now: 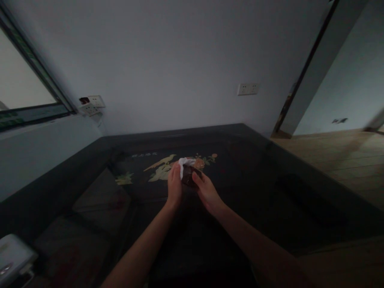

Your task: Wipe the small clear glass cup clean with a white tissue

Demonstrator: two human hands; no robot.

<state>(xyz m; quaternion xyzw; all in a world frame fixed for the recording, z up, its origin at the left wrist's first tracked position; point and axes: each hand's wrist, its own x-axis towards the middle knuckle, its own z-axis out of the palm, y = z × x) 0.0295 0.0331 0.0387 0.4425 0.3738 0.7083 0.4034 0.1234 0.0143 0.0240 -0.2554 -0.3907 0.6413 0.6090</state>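
1. Small dark brown object (187,180), faintly glossy, its material unclear to me from here.
2. Crumpled, soft white cloth or tissue (187,161), plain.
3. Broad, glossy black tabletop (246,180), decorated with a yellow-green bird (163,160), pale green leaves (124,178), orange-pink blossoms (199,163) and a short row of grey characters (144,155).
4. Flat bluish-grey wall (168,72), plain, with a rectangular off-white plastic double socket (248,89).
5. Light brown wooden floor (339,152), striped by plank lines.
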